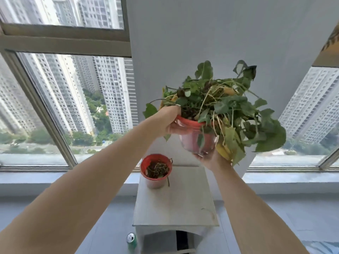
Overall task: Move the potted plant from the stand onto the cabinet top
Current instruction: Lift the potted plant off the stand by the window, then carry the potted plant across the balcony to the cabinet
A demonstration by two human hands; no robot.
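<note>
Both hands clamp our plant (198,136), left (167,123) at rim, right (211,158) beneath; trailing leaves could snag the far-left pot (156,170) on the cabinet (183,204).

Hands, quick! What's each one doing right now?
Left hand: closed on the rim of the potted plant.
Right hand: cupped under the pot, supporting it.

Both hands (169,121) grip potted plant (211,110) — above cabinet top (183,202).

A small red pot of dry stems (156,170) occupies the upper-left corner of the pale cabinet top (176,202). The centre, right and lower stretch lie bare. A green drinks can (131,241) stands on the floor at lower left.
</note>
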